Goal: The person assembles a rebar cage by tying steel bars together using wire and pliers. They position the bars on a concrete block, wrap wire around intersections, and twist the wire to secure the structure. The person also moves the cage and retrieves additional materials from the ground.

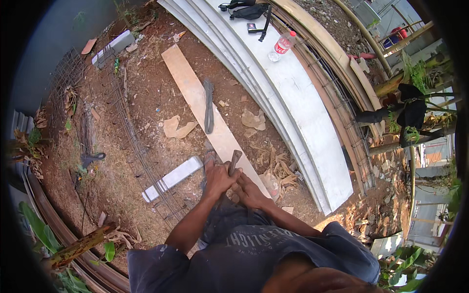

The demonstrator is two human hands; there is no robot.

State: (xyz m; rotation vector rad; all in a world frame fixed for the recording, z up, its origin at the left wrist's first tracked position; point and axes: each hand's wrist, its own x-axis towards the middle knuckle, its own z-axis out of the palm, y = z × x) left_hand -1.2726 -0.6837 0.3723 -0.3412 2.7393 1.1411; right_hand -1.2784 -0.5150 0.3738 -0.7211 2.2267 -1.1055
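My left hand (221, 179) is closed around a brown, worn tool handle (235, 158), whose end sticks up past the fingers. What kind of tool it is, I cannot make out, as its lower part is hidden. Just to the right, my right hand (250, 192) has its fingers curled close against the left; whatever lies in them is hidden. Both hands are over the near part of a long, light wooden board (181, 68) lying on the soil. Across that board rests a looped bundle of grey tie wire (208, 107).
A steel rebar cage (128, 132) runs along the left, over a white block (173, 178). Stacked white panels (312, 112) curve along the right, bearing a water bottle (282, 46) and a black bag (249, 10). Torn brown paper (178, 128) litters the soil.
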